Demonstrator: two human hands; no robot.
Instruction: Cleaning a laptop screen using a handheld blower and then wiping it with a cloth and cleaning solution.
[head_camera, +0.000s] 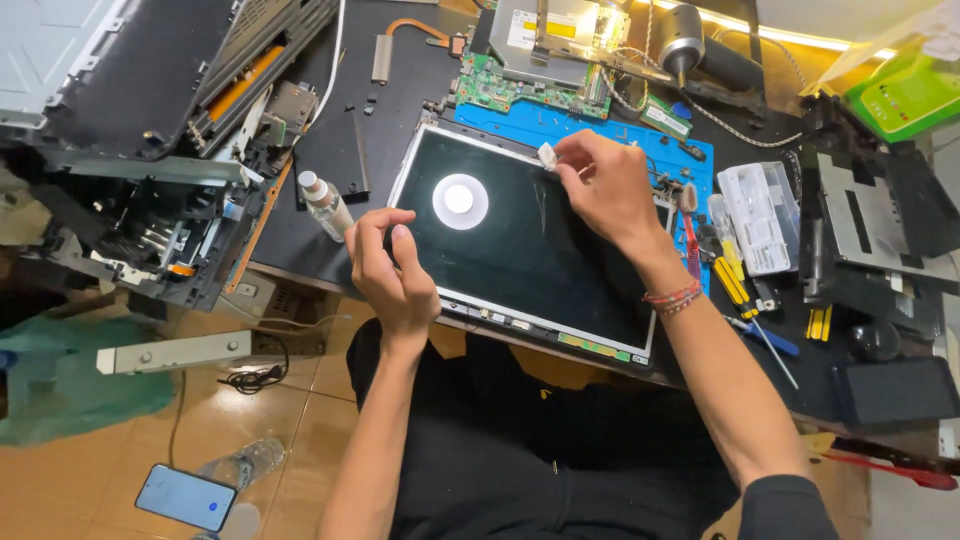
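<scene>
A bare laptop screen panel (520, 250) lies flat on the bench in front of me, its dark glass reflecting a round lamp. My right hand (605, 185) rests at the panel's far edge and pinches a small white piece (547, 154), perhaps a wipe or pad, against the glass. My left hand (392, 268) sits at the panel's near-left corner, fingers curled loosely, holding nothing I can see. A small clear bottle with a white cap (325, 203) stands just left of that hand.
A green circuit board (500, 88) and a metal drive (550, 35) lie beyond the panel on a blue mat (600, 125). Screwdrivers (735, 285) and a clear parts box (760, 215) sit right. Dismantled machines (160, 150) crowd the left. A phone (185, 497) lies on the floor.
</scene>
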